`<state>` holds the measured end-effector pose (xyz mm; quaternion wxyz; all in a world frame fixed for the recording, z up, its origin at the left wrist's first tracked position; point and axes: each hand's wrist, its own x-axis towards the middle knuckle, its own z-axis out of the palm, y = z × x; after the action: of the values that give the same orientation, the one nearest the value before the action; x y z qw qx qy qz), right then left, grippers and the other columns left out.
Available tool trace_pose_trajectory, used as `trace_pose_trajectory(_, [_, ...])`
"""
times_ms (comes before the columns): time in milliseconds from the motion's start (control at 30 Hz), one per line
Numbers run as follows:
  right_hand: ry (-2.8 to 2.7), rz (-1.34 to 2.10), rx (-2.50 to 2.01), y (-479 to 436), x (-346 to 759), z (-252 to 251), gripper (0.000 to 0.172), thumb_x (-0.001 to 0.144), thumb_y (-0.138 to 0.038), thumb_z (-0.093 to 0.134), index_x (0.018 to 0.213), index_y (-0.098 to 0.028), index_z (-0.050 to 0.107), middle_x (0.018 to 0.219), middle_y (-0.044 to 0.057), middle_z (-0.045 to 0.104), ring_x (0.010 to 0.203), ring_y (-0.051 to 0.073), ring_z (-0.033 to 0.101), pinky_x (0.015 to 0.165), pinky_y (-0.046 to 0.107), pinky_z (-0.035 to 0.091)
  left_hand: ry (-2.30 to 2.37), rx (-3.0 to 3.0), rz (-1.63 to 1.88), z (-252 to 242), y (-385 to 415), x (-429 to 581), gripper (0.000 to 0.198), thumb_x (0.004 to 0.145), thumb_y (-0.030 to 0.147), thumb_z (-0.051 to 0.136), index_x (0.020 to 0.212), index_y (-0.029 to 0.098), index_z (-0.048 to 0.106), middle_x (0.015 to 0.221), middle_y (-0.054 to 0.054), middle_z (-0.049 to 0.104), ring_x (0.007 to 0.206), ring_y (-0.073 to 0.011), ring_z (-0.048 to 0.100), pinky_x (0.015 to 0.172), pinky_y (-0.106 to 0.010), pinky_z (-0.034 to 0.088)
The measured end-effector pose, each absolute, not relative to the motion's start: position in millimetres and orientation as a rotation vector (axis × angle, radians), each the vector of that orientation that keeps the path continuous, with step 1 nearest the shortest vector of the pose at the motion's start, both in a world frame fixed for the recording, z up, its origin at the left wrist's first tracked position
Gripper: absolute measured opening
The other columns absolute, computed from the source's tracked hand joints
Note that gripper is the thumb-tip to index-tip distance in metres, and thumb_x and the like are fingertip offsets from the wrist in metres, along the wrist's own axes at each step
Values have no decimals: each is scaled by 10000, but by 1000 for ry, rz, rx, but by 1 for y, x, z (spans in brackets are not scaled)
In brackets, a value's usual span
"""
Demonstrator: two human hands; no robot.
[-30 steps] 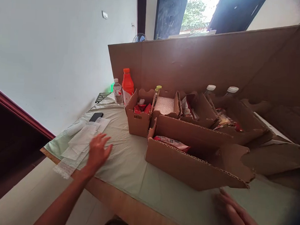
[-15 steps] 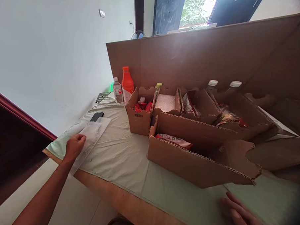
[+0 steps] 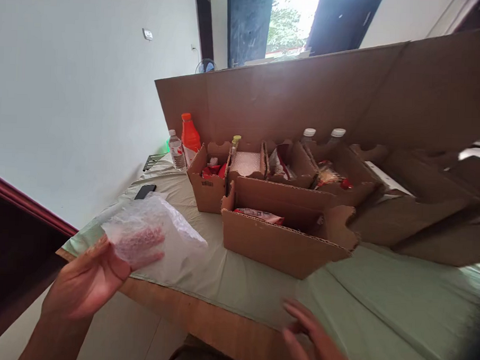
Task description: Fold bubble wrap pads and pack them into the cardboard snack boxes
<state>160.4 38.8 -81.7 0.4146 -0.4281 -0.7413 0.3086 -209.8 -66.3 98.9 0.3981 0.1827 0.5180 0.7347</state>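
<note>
My left hand (image 3: pixel 94 282) grips a clear piece of bubble wrap (image 3: pixel 145 213) by its near edge, above the left end of the table. The fingers show blurred through the plastic; whether it is a bag or a flat sheet I cannot tell. Low at the right, my right hand (image 3: pixel 312 337) holds nothing, its fingers apart over the table's front edge. Closest to it is a long open cardboard box (image 3: pixel 284 251) with a red and white packet (image 3: pixel 259 216) inside.
Behind the long box stands a row of open cardboard bins, one holding folded bubble wrap (image 3: pixel 246 163). An orange bottle (image 3: pixel 190 135) and a water bottle (image 3: pixel 176 150) stand at the back left. A phone (image 3: pixel 145 191) lies nearby. A tall cardboard panel (image 3: pixel 283 97) closes the back.
My left hand has lifted the bubble wrap off the table and turned palm up with it. The right hand has moved left in view. The camera has turned a little to the right.
</note>
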Motion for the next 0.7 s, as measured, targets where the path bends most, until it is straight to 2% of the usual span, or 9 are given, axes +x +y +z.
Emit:
trace_pose_trajectory(67, [-1983,867,-945,34,135,-53,490,923,-384,650,1406,-322,592,1457,86,610,1253,299,646,988,438,589,1288,396,1792,91,-71,-200,356,768,503,740,1043,281,783,1242,-102,748,1264,-487,603,906,-704,573])
trace_pose_trajectory(133, [-2034,983,-794,33,116,-26,762,866,-388,729,1555,-306,415,1606,109,434,1451,341,450,1134,538,462,1262,346,1753,80,-74,-189,369,732,522,751,1030,308,789,1206,-80,764,1274,-474,599,889,-674,594])
trace_pose_trajectory(233, [-2043,1268,-690,29,94,-2,1078,728,-418,874,1619,-313,276,1665,109,323,1519,351,323,1216,577,314,1227,311,1712,60,-79,-169,377,692,525,754,1019,340,784,1146,-49,785,1313,-442,580,950,-636,578])
trace_pose_trajectory(300, [-1945,1446,-703,21,85,0,961,740,-433,862,1569,-308,390,1578,107,469,1435,336,452,1181,535,370,1187,296,1636,41,-82,-157,379,663,522,768,989,331,787,1063,-55,804,1276,-433,613,989,-618,559])
trace_pose_trajectory(367, [-1780,1619,-734,12,84,-7,612,839,-474,751,1392,-259,600,1309,100,683,1172,287,646,1005,438,518,1116,291,1547,22,-84,-145,367,641,519,788,945,314,790,983,-65,813,1206,-424,662,1001,-595,556])
trace_pose_trajectory(400, [-1700,1695,-750,8,87,-10,476,877,-497,694,1269,-229,672,1135,83,736,998,249,689,867,372,556,1080,291,1517,13,-84,-139,363,638,513,797,936,307,789,969,-66,814,1178,-412,681,999,-577,561])
trace_pose_trajectory(467, [-1616,1765,-797,6,104,-13,388,894,-531,646,1066,-191,719,881,39,720,748,179,650,659,276,512,1024,303,1513,-1,-82,-127,364,650,489,810,953,289,781,1011,-69,809,1153,-379,697,981,-522,579])
trace_pose_trajectory(600, [-1884,1542,-924,26,149,8,289,892,-429,646,1035,-191,726,885,19,719,756,158,631,646,243,474,1057,389,1609,-19,-69,-102,367,693,467,837,960,229,753,1089,-74,782,1057,-286,721,888,-386,608])
trace_pose_trajectory(700, [-2265,1108,-1048,57,162,25,217,872,-324,634,1017,-204,742,809,4,726,724,164,646,643,254,479,1227,502,1569,-31,-62,-92,439,619,517,891,841,184,713,907,-48,766,867,-217,729,812,-324,611])
